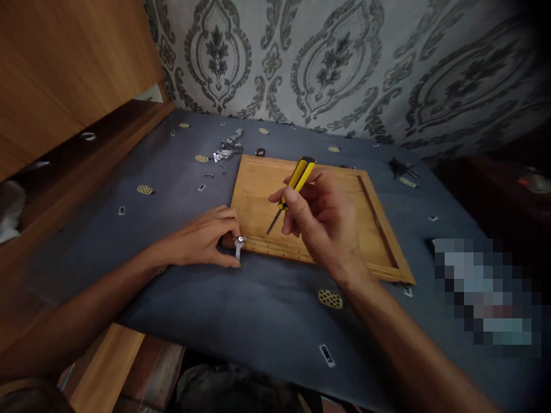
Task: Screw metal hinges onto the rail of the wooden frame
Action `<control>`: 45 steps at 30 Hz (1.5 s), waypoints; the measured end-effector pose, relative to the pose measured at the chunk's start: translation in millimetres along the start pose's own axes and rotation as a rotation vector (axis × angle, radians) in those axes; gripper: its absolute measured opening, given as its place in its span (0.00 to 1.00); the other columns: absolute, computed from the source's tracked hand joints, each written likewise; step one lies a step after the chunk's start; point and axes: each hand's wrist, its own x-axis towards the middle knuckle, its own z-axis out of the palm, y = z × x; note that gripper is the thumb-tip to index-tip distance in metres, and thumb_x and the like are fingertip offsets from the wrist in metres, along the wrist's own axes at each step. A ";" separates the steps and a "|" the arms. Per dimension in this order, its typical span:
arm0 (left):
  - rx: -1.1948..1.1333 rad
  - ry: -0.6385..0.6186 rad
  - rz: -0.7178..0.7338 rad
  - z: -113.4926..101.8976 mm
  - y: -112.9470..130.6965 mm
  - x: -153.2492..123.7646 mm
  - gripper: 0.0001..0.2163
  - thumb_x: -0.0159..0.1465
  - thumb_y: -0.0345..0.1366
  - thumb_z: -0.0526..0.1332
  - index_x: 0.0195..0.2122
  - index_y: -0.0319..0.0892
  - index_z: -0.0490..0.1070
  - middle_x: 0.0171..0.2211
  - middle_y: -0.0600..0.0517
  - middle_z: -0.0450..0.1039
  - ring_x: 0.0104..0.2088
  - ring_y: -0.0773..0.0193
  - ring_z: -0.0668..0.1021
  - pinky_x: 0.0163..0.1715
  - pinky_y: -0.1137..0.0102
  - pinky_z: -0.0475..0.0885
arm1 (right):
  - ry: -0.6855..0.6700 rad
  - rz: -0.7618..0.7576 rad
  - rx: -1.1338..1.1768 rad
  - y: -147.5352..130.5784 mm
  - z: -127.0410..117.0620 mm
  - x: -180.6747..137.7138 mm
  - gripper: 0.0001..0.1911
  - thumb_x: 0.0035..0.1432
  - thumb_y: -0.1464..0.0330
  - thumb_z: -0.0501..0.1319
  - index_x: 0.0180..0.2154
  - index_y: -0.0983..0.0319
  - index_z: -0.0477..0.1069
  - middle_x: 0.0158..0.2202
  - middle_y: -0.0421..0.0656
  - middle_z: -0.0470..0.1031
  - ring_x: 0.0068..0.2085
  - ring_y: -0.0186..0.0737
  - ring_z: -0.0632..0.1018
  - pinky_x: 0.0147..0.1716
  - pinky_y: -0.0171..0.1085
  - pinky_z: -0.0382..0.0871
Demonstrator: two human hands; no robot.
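Note:
A wooden cabinet door (262, 198) with a raised frame lies flat on the dark cloth. At its near left corner my left hand (202, 236) is closed, with thumb and fingers holding a small metal hinge (239, 248) against the edge. Several small holes run along that near edge. Above the middle of the door, my right hand (325, 221) grips a yellow and black screwdriver (301, 174). Its shaft points down and left, with the tip apart from the hinge.
More metal hinges (229, 146) lie in a pile beyond the door's left side, with several loose screws (215, 174) nearby. A dark object (402, 168) lies at the back right. A pixelated item (486, 298) is at the right. A wooden cabinet (77, 69) borders the left.

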 end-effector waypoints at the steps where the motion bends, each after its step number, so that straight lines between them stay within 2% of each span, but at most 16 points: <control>1: 0.000 0.000 0.002 -0.2 0.3 0.1 0.15 0.62 0.43 0.74 0.38 0.43 0.70 0.44 0.51 0.71 0.47 0.56 0.73 0.47 0.65 0.68 | 0.010 -0.016 0.003 -3.2 4.0 -3.0 0.20 0.67 0.48 0.66 0.40 0.55 0.65 0.36 0.39 0.78 0.22 0.29 0.72 0.21 0.33 0.71; 8: 0.009 0.001 0.016 -0.1 1.2 0.5 0.15 0.63 0.44 0.74 0.38 0.44 0.70 0.44 0.52 0.71 0.47 0.55 0.72 0.46 0.64 0.67 | 0.030 -0.051 0.037 -6.0 21.2 -15.4 0.20 0.68 0.47 0.64 0.39 0.54 0.62 0.35 0.38 0.78 0.26 0.33 0.76 0.29 0.38 0.78; 15: 0.007 -0.001 0.014 0.9 -1.0 0.7 0.15 0.63 0.45 0.73 0.38 0.43 0.69 0.45 0.50 0.71 0.48 0.54 0.72 0.47 0.63 0.67 | -0.054 -0.040 0.066 -1.0 25.0 -18.5 0.17 0.71 0.49 0.62 0.40 0.54 0.63 0.33 0.37 0.77 0.29 0.35 0.79 0.32 0.39 0.78; 19: 0.019 -0.009 0.014 0.6 -2.3 1.0 0.16 0.63 0.46 0.73 0.40 0.43 0.70 0.45 0.50 0.71 0.48 0.54 0.73 0.48 0.63 0.68 | -0.054 -0.038 0.061 -0.6 25.6 -18.5 0.17 0.71 0.49 0.62 0.40 0.54 0.62 0.32 0.36 0.76 0.29 0.36 0.79 0.31 0.39 0.77; 31: 0.009 0.005 0.008 0.3 0.2 1.1 0.16 0.63 0.44 0.73 0.37 0.43 0.68 0.46 0.50 0.72 0.48 0.55 0.73 0.47 0.63 0.69 | -0.067 -0.041 0.029 6.5 26.2 -20.0 0.16 0.71 0.50 0.62 0.41 0.54 0.63 0.31 0.36 0.75 0.28 0.37 0.78 0.30 0.40 0.75; 36: 0.016 0.006 0.009 0.2 -0.2 1.1 0.16 0.63 0.47 0.73 0.39 0.43 0.70 0.42 0.51 0.71 0.46 0.55 0.73 0.45 0.64 0.69 | -0.090 -0.040 0.036 2.4 26.3 -19.1 0.15 0.71 0.52 0.63 0.41 0.54 0.63 0.31 0.36 0.75 0.29 0.37 0.79 0.31 0.39 0.76; 45: 0.012 0.002 -0.006 0.3 -0.6 0.4 0.16 0.63 0.47 0.73 0.39 0.43 0.72 0.42 0.50 0.71 0.47 0.54 0.72 0.46 0.63 0.69 | -0.087 0.000 0.168 4.5 29.9 -19.2 0.15 0.68 0.55 0.68 0.42 0.54 0.65 0.30 0.34 0.74 0.27 0.33 0.77 0.26 0.34 0.75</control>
